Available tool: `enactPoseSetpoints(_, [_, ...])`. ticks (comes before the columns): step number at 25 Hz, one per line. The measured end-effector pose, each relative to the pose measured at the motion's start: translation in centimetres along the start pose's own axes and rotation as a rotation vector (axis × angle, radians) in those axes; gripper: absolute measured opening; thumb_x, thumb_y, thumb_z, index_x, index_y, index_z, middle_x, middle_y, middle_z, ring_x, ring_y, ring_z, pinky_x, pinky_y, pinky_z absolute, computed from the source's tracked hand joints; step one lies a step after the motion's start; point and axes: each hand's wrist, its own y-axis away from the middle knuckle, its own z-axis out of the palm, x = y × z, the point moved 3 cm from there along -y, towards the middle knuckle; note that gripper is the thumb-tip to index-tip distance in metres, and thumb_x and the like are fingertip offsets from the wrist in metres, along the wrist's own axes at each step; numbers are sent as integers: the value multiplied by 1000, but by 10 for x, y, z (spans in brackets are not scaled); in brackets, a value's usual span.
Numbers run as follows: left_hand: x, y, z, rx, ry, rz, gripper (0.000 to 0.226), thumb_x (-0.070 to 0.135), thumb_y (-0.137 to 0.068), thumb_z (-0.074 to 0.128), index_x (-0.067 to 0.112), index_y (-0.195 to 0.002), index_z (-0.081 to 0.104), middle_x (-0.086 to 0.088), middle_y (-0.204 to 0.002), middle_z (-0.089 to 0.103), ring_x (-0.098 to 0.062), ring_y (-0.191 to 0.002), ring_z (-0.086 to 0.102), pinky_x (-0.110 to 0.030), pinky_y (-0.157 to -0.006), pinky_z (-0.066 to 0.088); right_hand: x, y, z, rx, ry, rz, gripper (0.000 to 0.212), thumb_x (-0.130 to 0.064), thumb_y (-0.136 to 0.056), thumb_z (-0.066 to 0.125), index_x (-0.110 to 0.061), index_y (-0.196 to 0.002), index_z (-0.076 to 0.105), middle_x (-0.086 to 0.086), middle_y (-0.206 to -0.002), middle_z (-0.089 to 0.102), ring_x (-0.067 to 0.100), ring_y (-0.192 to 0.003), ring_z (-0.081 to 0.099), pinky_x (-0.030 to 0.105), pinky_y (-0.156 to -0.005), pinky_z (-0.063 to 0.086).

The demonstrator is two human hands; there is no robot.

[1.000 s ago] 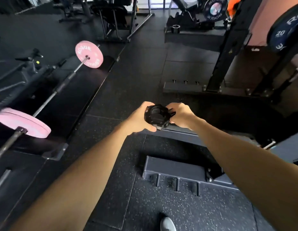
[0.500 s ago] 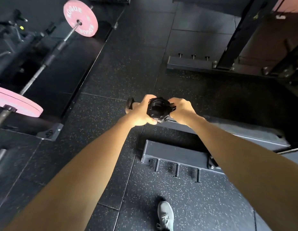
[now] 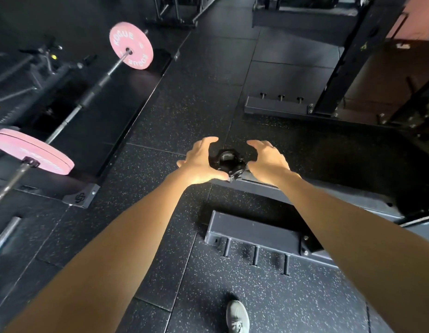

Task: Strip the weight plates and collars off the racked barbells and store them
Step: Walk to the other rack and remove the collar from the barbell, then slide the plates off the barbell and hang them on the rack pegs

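Black collar (image 3: 226, 162) sits between both hands (left (image 3: 202, 162) grips, right (image 3: 267, 158) loosely spread).

Speckled black rubber floor (image 3: 189, 121) throughout. Grey shoe (image 3: 237, 317) at bottom edge. Dark steel base beam with three pegs (image 3: 254, 233) just beyond shoe; a like beam with three pegs (image 3: 276, 107) farther off, at black rack upright (image 3: 352, 58).

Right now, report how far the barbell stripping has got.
Done: nothing visibly stored yet. In hand: a black plastic clamp collar, left hand holding it, right hand open beside it. Left: the steel barbell on the floor carries two pink round bumper plates.
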Motion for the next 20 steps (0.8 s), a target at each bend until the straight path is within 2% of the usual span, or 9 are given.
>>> enactPoseSetpoints(3, [8, 38, -12, 18, 36, 25, 94, 58, -48, 76, 52, -130, 30, 13, -149, 29, -25, -132, 38, -57, -104, 37, -15, 32, -21, 16, 31, -38, 64, -19, -84, 56, -27, -145, 39, 2, -149, 40, 28, -127, 47, 44, -108, 36])
enactPoseSetpoints(9, [28, 164, -31, 161, 67, 135, 84, 64, -50, 72, 48, -126, 41, 14, -145, 37, -14, -130, 41, -51, -109, 31, -43, 148, -59, 100, 113, -159, 62, -39, -85, 60, -28, -143, 41, 2, -148, 42, 28, -131, 44, 43, -109, 30])
enactPoseSetpoints(15, [62, 312, -37, 254, 78, 277, 83, 64, -50, 73, 47, -125, 42, 14, -146, 36, -13, -130, 42, -51, -110, 30, -55, 307, -103, 217, 177, -270, 63, -44, -84, 62, -29, -142, 41, 2, -148, 43, 27, -134, 39, 45, -111, 24])
enactPoseSetpoints(20, [135, 388, -32, 243, 80, 401, 79, 67, -51, 72, 50, -122, 43, 13, -145, 38, -13, -132, 40, -52, -111, 30, -40, 405, -163, 298, 214, -257, 68, -46, -83, 62, -28, -144, 39, 1, -148, 42, 26, -135, 38, 46, -110, 25])
